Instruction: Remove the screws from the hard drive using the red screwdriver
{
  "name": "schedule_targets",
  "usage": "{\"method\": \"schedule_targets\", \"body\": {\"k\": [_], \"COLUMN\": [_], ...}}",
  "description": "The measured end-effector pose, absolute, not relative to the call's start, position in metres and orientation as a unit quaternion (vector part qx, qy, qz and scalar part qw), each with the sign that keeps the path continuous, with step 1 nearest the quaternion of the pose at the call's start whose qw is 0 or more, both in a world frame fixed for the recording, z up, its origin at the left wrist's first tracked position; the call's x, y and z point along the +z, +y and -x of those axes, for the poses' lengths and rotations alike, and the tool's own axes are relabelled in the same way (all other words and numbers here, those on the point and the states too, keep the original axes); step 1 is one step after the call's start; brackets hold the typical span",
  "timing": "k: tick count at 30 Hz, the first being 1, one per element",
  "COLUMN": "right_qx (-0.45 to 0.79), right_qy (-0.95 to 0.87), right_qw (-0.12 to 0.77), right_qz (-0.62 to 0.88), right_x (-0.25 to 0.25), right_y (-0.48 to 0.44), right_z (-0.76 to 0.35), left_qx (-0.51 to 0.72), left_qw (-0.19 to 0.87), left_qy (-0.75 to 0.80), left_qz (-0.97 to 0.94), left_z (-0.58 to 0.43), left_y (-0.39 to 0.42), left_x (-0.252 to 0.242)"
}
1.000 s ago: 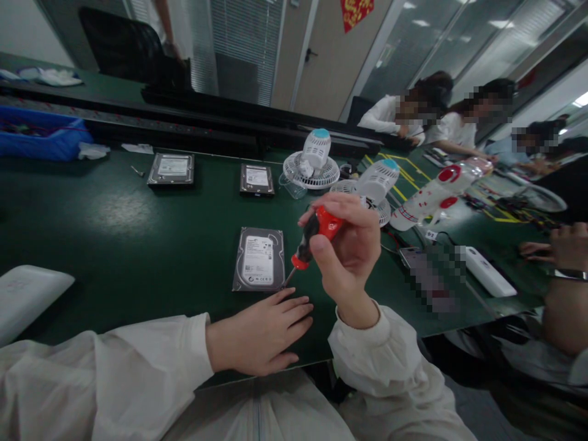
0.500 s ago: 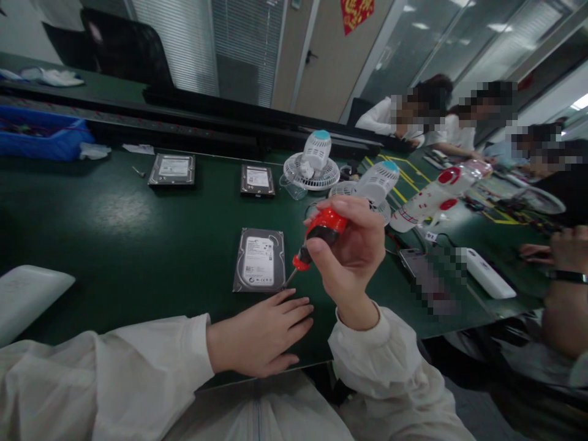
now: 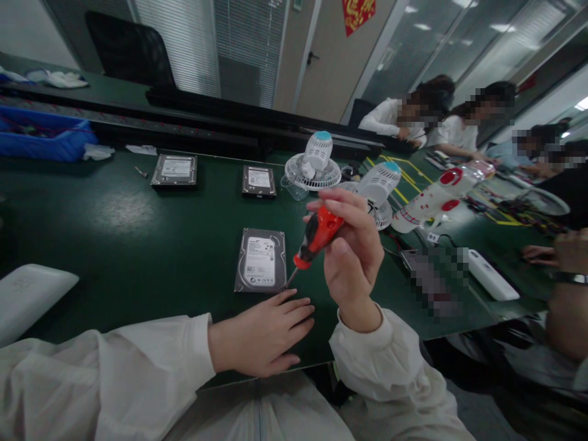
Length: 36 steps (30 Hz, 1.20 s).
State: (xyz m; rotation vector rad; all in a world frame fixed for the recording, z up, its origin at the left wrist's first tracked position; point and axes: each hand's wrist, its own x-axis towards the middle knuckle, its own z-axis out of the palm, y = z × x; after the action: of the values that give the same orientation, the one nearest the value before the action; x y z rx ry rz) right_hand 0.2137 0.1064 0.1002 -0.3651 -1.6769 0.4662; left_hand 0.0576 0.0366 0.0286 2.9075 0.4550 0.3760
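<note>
A hard drive (image 3: 260, 263) with a white label lies flat on the green table in front of me. My right hand (image 3: 353, 251) grips a red and black screwdriver (image 3: 321, 231), held tilted. Its thin shaft runs down to the drive's lower right corner, where the tip meets the edge close to my left fingertips. My left hand (image 3: 260, 334) rests palm down just below the drive, fingers extended and slightly spread, with nothing in it. Whether the left fingertips touch the drive is hard to see.
Two more hard drives, one left (image 3: 174, 170) and one middle (image 3: 258, 181), lie farther back. Small white fans (image 3: 316, 162), a white-and-red bottle (image 3: 427, 196) and a phone (image 3: 427, 278) sit to the right. A blue bin (image 3: 50, 138) stands far left. Co-workers sit at right.
My right fingers have shifted around the screwdriver handle: the thumb has come off its front and the handle appears turned. The tip stays at the drive's corner. My left hand keeps its place.
</note>
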Motion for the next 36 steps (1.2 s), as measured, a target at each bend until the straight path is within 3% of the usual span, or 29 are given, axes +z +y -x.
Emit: {"method": "schedule_targets", "body": {"k": [7,12,17,23,29,36], "right_qx": [0.119,0.219,0.161,0.265,0.176,0.239], "right_qy": [-0.731,-0.741,-0.716,-0.738,-0.722,-0.713], "right_qw": [0.648,0.616,0.662,0.607,0.654,0.643], "right_qz": [0.177,0.154,0.152,0.128,0.141,0.143], "right_x": [0.1013,0.1006,0.1021,0.1035,0.1075,0.1062], "right_y": [0.1071,0.1062,0.1066,0.1037,0.1066,0.1079], "right_z": [-0.2125,-0.2112,-0.2089,-0.2105,-0.2087,-0.2135], "left_qx": [0.127,0.121,0.13,0.133,0.141,0.148], "left_qw": [0.084,0.082,0.081,0.075,0.049,0.017], "left_qy": [0.153,0.153,0.151,0.15,0.14,0.128], "left_qz": [-0.976,-0.977,-0.977,-0.977,-0.979,-0.981], "left_z": [-0.0577,-0.0577,-0.0578,-0.0578,-0.0587,-0.0583], "left_y": [0.0366,0.0369,0.0376,0.0386,0.0407,0.0442], "left_x": [0.027,0.0284,0.0278,0.0258,0.0235,0.0219]}}
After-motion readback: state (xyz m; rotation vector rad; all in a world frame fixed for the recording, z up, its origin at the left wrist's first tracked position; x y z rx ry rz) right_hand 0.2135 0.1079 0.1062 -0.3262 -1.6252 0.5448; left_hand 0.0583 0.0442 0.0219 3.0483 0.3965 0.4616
